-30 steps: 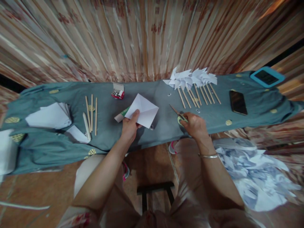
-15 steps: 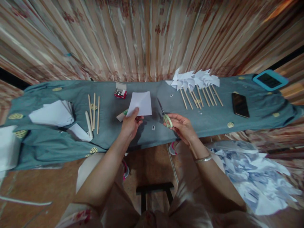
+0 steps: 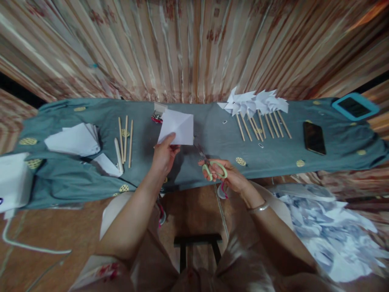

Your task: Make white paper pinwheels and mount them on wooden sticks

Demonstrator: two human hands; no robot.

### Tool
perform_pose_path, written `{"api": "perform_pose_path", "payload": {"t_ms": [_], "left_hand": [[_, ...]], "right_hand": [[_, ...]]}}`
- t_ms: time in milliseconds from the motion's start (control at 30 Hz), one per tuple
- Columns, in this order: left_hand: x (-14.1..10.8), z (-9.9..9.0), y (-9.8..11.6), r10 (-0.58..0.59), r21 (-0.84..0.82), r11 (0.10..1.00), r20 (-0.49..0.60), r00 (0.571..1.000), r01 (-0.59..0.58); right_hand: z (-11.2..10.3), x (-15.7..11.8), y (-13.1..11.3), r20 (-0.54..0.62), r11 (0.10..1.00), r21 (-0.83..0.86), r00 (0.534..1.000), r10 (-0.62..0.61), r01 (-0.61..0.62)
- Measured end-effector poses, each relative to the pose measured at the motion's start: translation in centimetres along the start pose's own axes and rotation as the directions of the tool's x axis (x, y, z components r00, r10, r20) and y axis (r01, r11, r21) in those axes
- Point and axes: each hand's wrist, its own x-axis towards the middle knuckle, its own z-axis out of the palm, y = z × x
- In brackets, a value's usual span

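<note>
A square of white paper (image 3: 181,125) with diagonal crease lines is pinched in my left hand (image 3: 165,155), thumb on top at its near edge. My right hand (image 3: 229,174) holds a pair of scissors (image 3: 218,165) by its pale green handles. The blades point up and left toward the paper's near right corner, apart from it. Behind the paper's left edge sits a small red box of metal pins (image 3: 157,117), partly hidden. To the right lies a row of white paper pinwheels (image 3: 257,102) on wooden sticks (image 3: 254,123).
On the left are a stack of white paper (image 3: 73,140), loose wooden sticks (image 3: 125,140), a white pen-like stick (image 3: 118,156) and a white box (image 3: 13,182). A phone (image 3: 314,138) and a blue-framed device (image 3: 355,106) lie right. Paper scraps (image 3: 331,231) fill a bag below.
The scissors have turned in my right hand, their handles now spread across the fingers. My left hand has lifted the paper slightly, and it now overlaps the red box. The view has shifted a little.
</note>
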Motion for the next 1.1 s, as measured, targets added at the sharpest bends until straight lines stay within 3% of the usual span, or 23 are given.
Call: {"api": "perform_pose_path", "payload": {"t_ms": [400, 1100], "left_hand": [[-0.67, 0.20, -0.49, -0.065, 0.051, 0.997, 0.064, 0.996, 0.062], [-0.70, 0.14, -0.49, -0.072, 0.042, 0.997, 0.078, 0.994, 0.069]], "right_hand": [[-0.21, 0.24, 0.34, 0.031, 0.991, -0.115, 0.997, -0.065, 0.068], [-0.20, 0.19, 0.14, -0.016, 0.992, -0.122, 1.000, 0.023, -0.025]]}}
